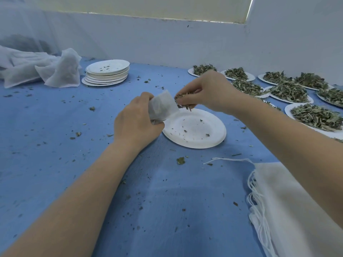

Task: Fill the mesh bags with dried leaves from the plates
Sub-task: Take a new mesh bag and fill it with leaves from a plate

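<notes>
My left hand point(136, 123) is gripping a mesh bag point(163, 106) over the near plate point(194, 129); my right hand point(206, 91) is pinching dried leaves point(183, 101) just right of the bag's mouth.

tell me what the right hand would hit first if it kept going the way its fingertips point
Most likely the mesh bag gripped by the left hand: the right hand, pinching dried leaves, points left at the bag's near edge. Depth is unclear, so it might pass just beside it.
</notes>
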